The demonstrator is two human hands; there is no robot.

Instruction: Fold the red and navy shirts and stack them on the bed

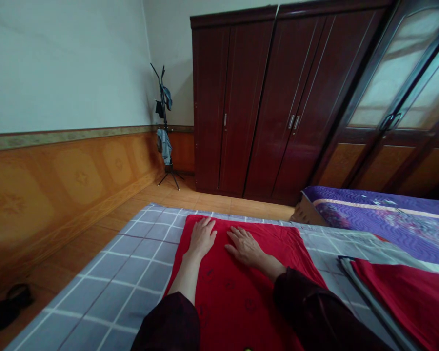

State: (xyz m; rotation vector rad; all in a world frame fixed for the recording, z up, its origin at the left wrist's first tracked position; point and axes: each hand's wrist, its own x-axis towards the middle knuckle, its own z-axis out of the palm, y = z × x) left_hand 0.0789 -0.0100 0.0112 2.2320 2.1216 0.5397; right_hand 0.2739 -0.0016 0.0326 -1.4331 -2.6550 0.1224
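Note:
A red cloth (234,302), which looks like a garment with faint dark printed marks, lies spread flat on the grey checked bed sheet (124,278). My left hand (202,237) rests palm down near its far left corner, fingers stretched out. To the right of it, my right hand (244,245) also lies flat on the cloth, its fingers spread. Neither hand grips anything. The near end of the cloth runs out of view, and my dark sleeves cover parts of its sides.
Folded red and grey cloths (406,292) lie on the bed at right. Beyond stand a purple-covered bed (384,209), a dark wooden wardrobe (263,107) and a coat rack (164,117) with hanging items. A black object (7,307) is on the floor at left.

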